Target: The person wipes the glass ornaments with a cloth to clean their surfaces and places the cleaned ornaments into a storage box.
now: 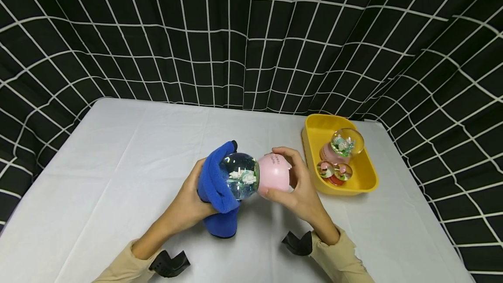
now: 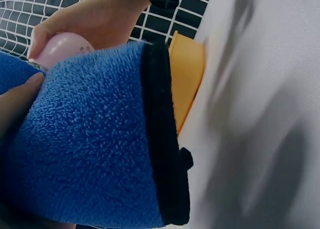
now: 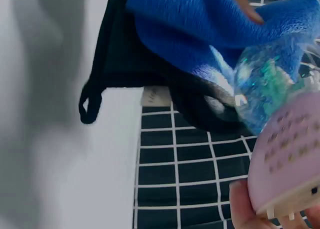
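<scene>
A snow globe (image 1: 242, 176) with a pink base lies sideways in the air between both hands, above the table. My right hand (image 1: 300, 184) grips the pink base, thumb on the near side and fingers over the far side. With my left hand (image 1: 192, 202) I hold a folded blue cloth (image 1: 220, 187) against the far end of the clear ball. The left wrist view shows the cloth (image 2: 100, 134) up close, with a black edge. In the right wrist view, lettering marks the pink base (image 3: 287, 154) and the cloth wraps part of the ball.
A yellow tub (image 1: 363, 180) stands on the white table (image 1: 129, 156) to the right. In it sit another pink-based snow globe (image 1: 342, 145) and two small clear balls (image 1: 334, 170) with red below. A black curtain (image 1: 220, 34) with white grid lines hangs behind the table.
</scene>
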